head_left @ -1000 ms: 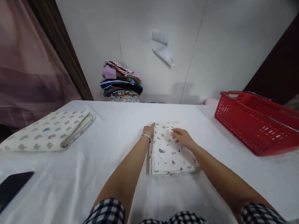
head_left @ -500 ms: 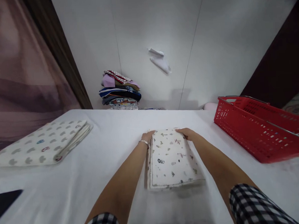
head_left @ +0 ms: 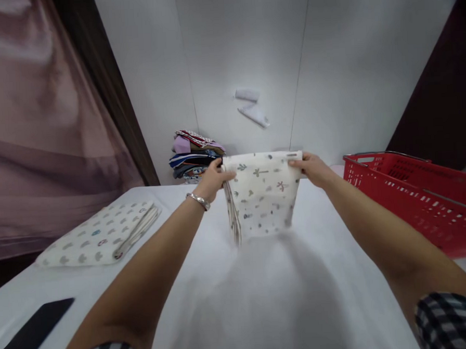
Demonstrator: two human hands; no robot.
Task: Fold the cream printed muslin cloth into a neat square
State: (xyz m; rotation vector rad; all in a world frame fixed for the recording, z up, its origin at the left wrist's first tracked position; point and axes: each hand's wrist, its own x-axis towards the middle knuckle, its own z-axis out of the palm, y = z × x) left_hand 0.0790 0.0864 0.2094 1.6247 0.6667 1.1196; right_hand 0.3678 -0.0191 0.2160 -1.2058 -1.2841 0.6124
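A folded white cloth [head_left: 263,193] printed with small plants and other figures hangs in the air, held by its top edge. My left hand [head_left: 213,179] pinches its top left corner, thumb on the near face. At the top right corner my right hand [head_left: 310,169] grips it the same way. The cloth's layers show along its left side, and its lower part is blurred. Below it lies the white-covered table [head_left: 240,304]. Fingers behind the cloth are hidden.
To the left lies another folded cloth [head_left: 91,236] with grey mushroom-like prints. A dark flat object [head_left: 34,333] is at the near left. At the right stands a red plastic basket [head_left: 409,196]. Behind the table, a clothes pile [head_left: 195,153] leans near the wall [head_left: 242,49].
Both hands have lifted the folded cloth off the table by its far corners, so it now hangs upright. The camera view has shifted a little to the left.
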